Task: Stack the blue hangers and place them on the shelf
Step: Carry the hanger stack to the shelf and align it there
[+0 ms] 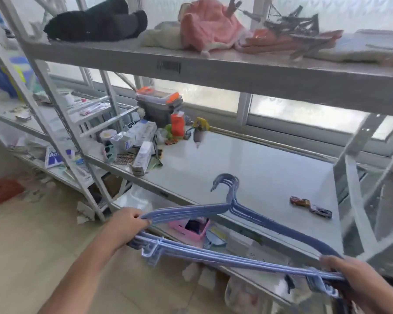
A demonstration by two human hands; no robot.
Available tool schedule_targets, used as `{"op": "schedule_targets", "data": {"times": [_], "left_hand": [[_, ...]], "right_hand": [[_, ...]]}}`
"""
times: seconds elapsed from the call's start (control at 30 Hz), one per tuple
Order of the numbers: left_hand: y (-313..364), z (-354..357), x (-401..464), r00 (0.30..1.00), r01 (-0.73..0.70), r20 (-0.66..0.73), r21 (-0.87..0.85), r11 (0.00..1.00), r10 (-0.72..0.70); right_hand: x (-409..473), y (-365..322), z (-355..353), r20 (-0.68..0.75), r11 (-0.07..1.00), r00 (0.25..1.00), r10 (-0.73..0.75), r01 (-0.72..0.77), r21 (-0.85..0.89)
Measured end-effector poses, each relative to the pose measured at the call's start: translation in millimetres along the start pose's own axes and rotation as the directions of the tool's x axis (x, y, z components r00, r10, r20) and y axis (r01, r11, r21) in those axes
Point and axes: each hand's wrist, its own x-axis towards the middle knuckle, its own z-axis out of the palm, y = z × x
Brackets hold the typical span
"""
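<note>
A stack of several blue hangers (216, 257) is held level in front of the white middle shelf (247, 168), hooks pointing toward the shelf and reaching over its front edge. My left hand (125, 225) grips the stack's left shoulder end. My right hand (352, 275) grips the right shoulder end. The hangers lie nested together, their hooks (227, 184) bunched above the shelf surface.
Two toy cars (311, 206) lie on the shelf's right side. Boxes, bottles and a grey container (157, 107) crowd its left end. The upper shelf (213, 71) carries clothes and clips. A pink basket (191, 225) sits on the lower shelf. Metal uprights stand at both sides.
</note>
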Motion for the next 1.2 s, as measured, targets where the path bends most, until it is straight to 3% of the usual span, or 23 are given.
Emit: {"op": "schedule_targets", "data": {"times": [0.23, 0.37, 0.53, 0.63, 0.8, 0.93, 1.2], "left_hand": [[39, -5, 149, 0.994, -0.102, 0.054, 0.161, 0.982, 0.095], [54, -4, 232, 0.986, -0.156, 0.1, 0.279, 0.947, 0.133], [66, 3, 311, 0.967, -0.228, 0.17, 0.235, 0.945, 0.191], [71, 11, 331, 0.954, -0.259, 0.222, 0.273, 0.926, 0.202], [70, 22, 362, 0.937, -0.233, 0.305, 0.193, 0.953, 0.168], [60, 34, 378, 0.935, -0.266, 0.303, 0.246, 0.932, 0.187], [67, 44, 400, 0.903, -0.429, 0.299, 0.567, 0.703, 0.31]], "right_hand": [[89, -68, 35, -0.125, 0.96, 0.992, -0.016, -0.019, -0.278], [124, -84, 62, -0.217, 0.971, 0.972, 0.095, -0.138, -0.196], [155, -97, 85, -0.25, 0.975, 0.952, 0.176, -0.204, -0.089], [166, -99, 93, -0.247, 0.98, 0.951, 0.186, -0.198, -0.022], [180, -99, 101, -0.266, 0.968, 0.933, 0.244, -0.251, 0.009], [190, -92, 109, -0.309, 0.96, 0.918, 0.247, -0.274, -0.049], [201, -94, 113, -0.348, 0.881, 0.914, 0.21, -0.331, -0.339]]}}
